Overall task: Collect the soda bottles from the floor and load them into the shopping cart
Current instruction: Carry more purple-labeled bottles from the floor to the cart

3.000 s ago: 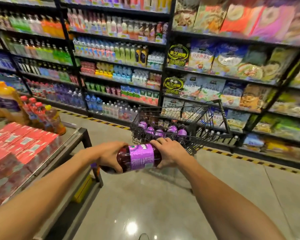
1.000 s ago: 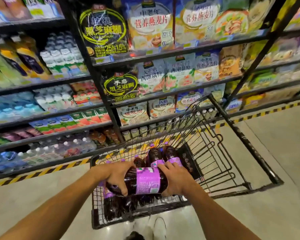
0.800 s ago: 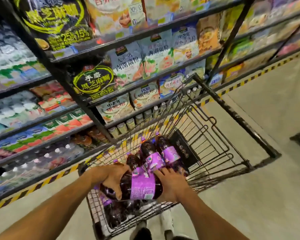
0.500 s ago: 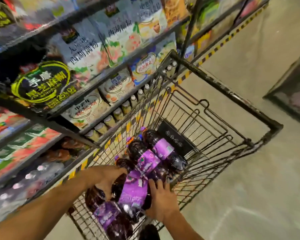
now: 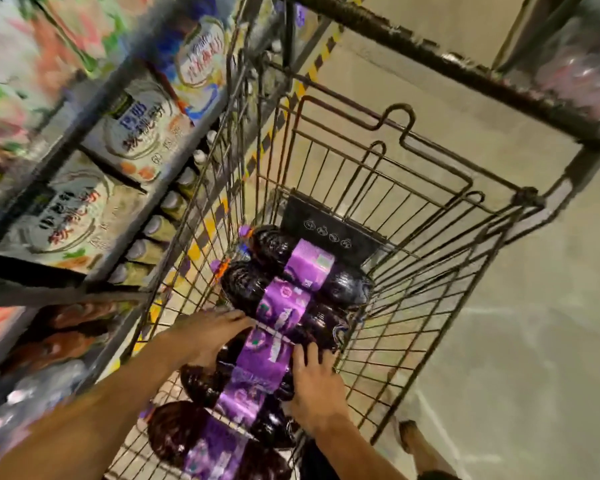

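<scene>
Soda bottle (image 5: pixel 262 358) w/ purple label is lying on its side inside the shopping cart (image 5: pixel 534 202), in the near-left part of the basket. It is slotted between other bottles (image 5: pixel 309 268) on the far side and one more (image 5: pixel 201 445) on the near side, touching them. It is covered at both ends. The left hand (image 5: pixel 208 334) is laid over the neck end, fingers stretched & close together, thumb hidden. The right hand (image 5: pixel 317 382) is pressed on the base end, fingers spread.

Step is judged as set-down, nearly done. To be done well, the bottle should be kept parallel to its neighbours until its wt is fully taken, so no rolling is started. Fingers should be slid out sideways, not pulled up betw. bottles, so nothing is pinched or dragged. The cart is parked close beside the shelf (image 5: pixel 101 140) at left, so it shouldn't be nudged.
</scene>
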The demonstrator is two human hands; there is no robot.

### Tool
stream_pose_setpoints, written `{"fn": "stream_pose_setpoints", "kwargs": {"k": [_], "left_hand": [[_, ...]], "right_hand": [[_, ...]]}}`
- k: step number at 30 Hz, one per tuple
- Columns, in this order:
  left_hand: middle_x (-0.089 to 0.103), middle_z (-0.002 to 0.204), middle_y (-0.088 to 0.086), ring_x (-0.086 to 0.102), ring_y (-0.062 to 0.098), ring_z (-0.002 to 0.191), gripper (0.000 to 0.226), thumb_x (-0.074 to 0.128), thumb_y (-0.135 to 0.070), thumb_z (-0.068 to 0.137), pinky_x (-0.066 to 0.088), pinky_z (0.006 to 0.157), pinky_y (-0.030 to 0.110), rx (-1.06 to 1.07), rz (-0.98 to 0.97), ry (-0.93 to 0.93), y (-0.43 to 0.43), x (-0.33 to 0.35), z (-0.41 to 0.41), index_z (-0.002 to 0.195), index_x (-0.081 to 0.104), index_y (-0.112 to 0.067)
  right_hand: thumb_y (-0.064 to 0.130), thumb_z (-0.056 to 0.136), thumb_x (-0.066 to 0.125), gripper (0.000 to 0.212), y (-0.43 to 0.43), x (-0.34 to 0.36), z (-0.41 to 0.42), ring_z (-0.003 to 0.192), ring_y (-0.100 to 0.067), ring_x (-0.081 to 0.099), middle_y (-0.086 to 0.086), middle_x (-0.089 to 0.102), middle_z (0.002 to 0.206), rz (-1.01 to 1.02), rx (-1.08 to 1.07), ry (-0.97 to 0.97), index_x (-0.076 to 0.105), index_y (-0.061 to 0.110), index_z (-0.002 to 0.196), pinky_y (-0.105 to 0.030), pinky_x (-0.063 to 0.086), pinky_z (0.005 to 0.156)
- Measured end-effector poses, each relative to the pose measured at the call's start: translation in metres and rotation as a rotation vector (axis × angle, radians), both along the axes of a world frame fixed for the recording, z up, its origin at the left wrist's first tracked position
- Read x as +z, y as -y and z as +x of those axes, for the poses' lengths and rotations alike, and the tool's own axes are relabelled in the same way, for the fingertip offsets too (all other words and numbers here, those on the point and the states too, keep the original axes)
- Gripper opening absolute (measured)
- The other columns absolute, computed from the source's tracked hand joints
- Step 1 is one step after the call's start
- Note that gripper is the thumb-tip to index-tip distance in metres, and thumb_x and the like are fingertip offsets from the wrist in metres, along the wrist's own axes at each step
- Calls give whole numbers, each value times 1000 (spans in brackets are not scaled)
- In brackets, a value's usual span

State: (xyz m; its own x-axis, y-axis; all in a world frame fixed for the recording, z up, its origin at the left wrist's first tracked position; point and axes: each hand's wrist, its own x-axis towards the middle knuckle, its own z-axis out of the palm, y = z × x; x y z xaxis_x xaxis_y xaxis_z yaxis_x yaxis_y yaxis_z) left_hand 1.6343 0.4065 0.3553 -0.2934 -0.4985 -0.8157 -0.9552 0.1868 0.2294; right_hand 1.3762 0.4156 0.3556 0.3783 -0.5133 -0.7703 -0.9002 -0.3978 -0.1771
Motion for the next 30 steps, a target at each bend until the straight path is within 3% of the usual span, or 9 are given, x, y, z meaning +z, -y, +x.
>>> {"fn": "stream_pose_setpoints", "kwargs": {"k": [3,5,8,10,16,22,25,28,30], "left_hand": [[34,149,4,45,30,133,119,94,-29,55,58,85,42,55,-194,-2,-15,-13,6,153,27,-38],[44,139,5,49,28,122,118,99,-35,46,61,73,40,103,-238,31,-19,-7,7,148,41,-39],[24,161,6,28,28,146,98,80,-28,86,52,100,38,140,-204,71,-21,11,-2,160,18,-41],[17,166,5,22,28,150,90,70,-21,94,45,108,38,171,-193,98,-17,26,-11,161,14,-39],[32,160,1,34,24,144,65,63,-31,97,37,117,41,115,-235,237,20,86,-35,155,32,-31],[32,158,3,31,27,147,67,64,-34,97,29,119,47,61,-378,275,86,185,-79,155,31,-27],[25,164,7,26,28,150,73,66,-31,96,25,122,49,33,-432,307,114,230,-110,157,26,-24],[29,161,8,31,28,147,70,66,-34,96,30,118,47,-6,-513,337,134,272,-144,155,29,-23],[38,152,6,40,27,139,66,68,-34,93,37,112,45,-23,-584,330,149,300,-170,150,36,-23]], "right_hand": [[45,86,82,105,1,-10,-2,144,-35,32,-9,24,158,-6,-49,43,15,14,161,-43,51,109],[46,87,81,105,-1,-12,-4,143,-32,33,-8,24,158,-15,-64,66,13,16,162,-42,51,109],[42,88,80,105,-3,-5,-9,140,-28,35,-6,26,158,-23,-52,72,7,23,162,-42,52,107],[33,92,77,96,5,8,-11,143,-29,34,-6,26,161,-22,-29,72,12,23,162,-45,48,112],[26,94,72,68,74,74,-31,141,-33,41,-9,47,150,-112,52,36,38,19,152,-50,40,114],[39,94,72,69,132,150,-68,139,-34,46,-10,49,150,-264,92,54,40,18,151,-50,40,113],[33,94,72,59,155,192,-94,135,-33,47,-10,55,144,-303,38,65,46,17,145,-49,43,110],[33,94,72,59,178,229,-131,136,-35,48,-11,55,144,-333,1,13,48,17,145,-55,41,113],[30,93,73,58,194,252,-163,133,-33,50,-11,55,144,-391,-50,3,49,18,144,-49,42,108]]}}
